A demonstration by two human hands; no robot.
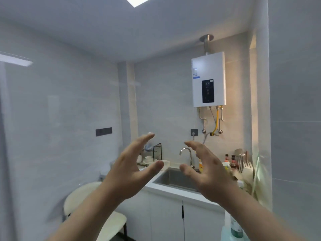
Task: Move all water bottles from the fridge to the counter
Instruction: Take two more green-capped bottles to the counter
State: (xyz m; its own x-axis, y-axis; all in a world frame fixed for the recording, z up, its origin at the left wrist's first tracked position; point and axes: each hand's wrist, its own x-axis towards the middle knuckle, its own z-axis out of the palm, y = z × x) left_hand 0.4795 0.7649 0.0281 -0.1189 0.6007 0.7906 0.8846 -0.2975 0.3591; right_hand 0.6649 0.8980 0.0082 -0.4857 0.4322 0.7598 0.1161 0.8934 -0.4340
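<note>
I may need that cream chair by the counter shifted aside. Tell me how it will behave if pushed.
The cream chair would probably slide rather than roll: its thin dark legs show no wheels. Its slim frame and padded seat suggest it is fairly light. A push high on the rounded backrest might tip it, so pushing low seems safer.

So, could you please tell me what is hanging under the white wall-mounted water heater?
Under the white water heater, bent metal pipes and a yellow hose drop to wall fittings; the raised right hand hides the grey cable's lower end.
</note>
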